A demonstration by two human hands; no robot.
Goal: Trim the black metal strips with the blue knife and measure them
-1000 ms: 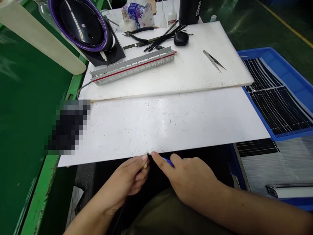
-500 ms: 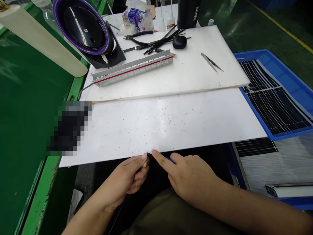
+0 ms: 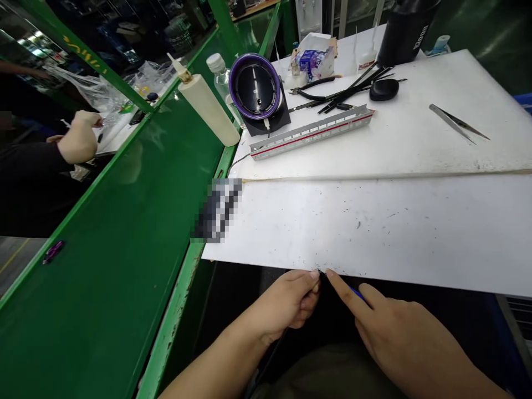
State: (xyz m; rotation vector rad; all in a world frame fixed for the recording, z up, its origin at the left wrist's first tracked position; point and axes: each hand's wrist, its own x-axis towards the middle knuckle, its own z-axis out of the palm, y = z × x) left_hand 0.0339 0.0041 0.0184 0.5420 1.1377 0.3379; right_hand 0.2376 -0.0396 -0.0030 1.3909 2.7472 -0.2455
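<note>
At the front edge of the white board [image 3: 291, 221], my left hand [image 3: 288, 302] is closed in a pinch, thumb uppermost. A thin dark strip [image 3: 273, 354] appears to trail down beneath it, mostly lost against the dark background. My right hand [image 3: 401, 330] is closed round a blue-handled tool [image 3: 359, 296], its index finger stretched along it towards the left thumb. Between the fingertips a small dark tip [image 3: 322, 272] shows; I cannot tell whether it belongs to the tool or the strip. Small dark shavings lie on the board just beyond.
A white foam slab [image 3: 399, 144] carries tweezers [image 3: 457, 123], cutting pliers [image 3: 313, 88], dark strips [image 3: 353, 91], a black case [image 3: 384, 90] and a grey slotted bar [image 3: 311, 133]. A round purple-rimmed device [image 3: 255, 86] stands behind. Left is a green partition [image 3: 103, 238], with another person's arm [image 3: 78, 138] beyond.
The view has swung left, so everything sits further right and the other person's arm has come in. Both hands keep the same hold, close together at the board's edge.
</note>
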